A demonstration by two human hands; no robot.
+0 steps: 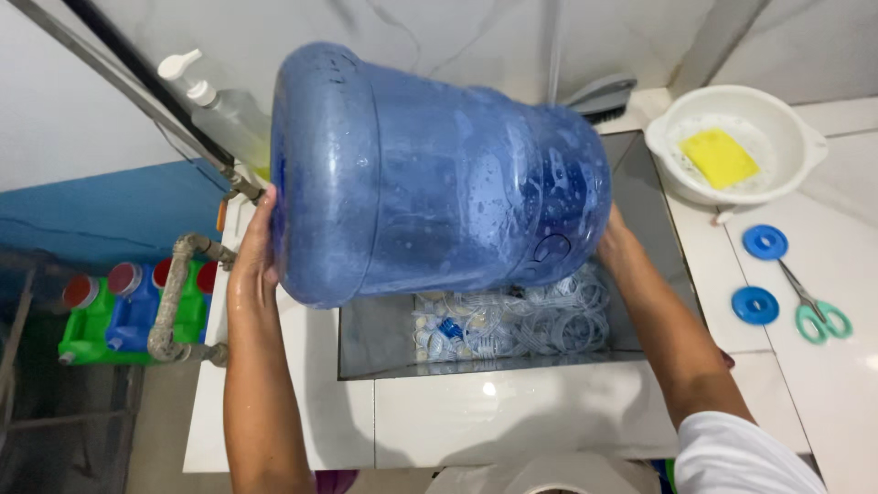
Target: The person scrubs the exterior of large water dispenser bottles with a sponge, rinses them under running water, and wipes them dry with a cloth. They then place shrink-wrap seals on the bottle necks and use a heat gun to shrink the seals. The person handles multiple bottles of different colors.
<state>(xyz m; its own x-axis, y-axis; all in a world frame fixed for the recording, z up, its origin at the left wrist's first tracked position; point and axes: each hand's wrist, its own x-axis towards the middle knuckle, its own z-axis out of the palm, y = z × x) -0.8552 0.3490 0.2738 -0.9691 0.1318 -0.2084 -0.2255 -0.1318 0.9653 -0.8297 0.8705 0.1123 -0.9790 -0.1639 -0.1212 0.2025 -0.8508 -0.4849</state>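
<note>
The large blue water jug (439,178) is held on its side above the sunken basin (384,338), clear of the white tiled table (512,412). The left hand (256,252) presses flat against the jug's flat end, fingers spread along the rim. The right hand (615,242) supports the opposite, tapered end; it is mostly hidden behind the jug, so how far its fingers curl cannot be told. Neither hand closes around anything; the jug is held by pressure between the two palms.

Risks, as judged:
- The jug wall is wet and beaded with droplets. With a palm-pressure hold on a slick surface, it could slip and drop into the basin or strike the table edge.
- The metal tap and pipe (183,284) stand just beside the left forearm; a swing to that side could knock the jug against them.
- The pump bottle (224,114) stands close behind the jug's flat end and could be tipped over.
- Any water left inside could shift and unbalance the hold.

Condition of the jug: translucent blue plastic, ribbed body, water film and droplets inside and out, no visible cracks. Its neck end faces away and cannot be inspected.

Also present: a heap of clear plastic rings and caps (512,320) in the basin, a white bowl (786,119) holding a yellow sponge (720,157), two blue lids (759,274) and green-handled scissors (819,311) on the table.
</note>
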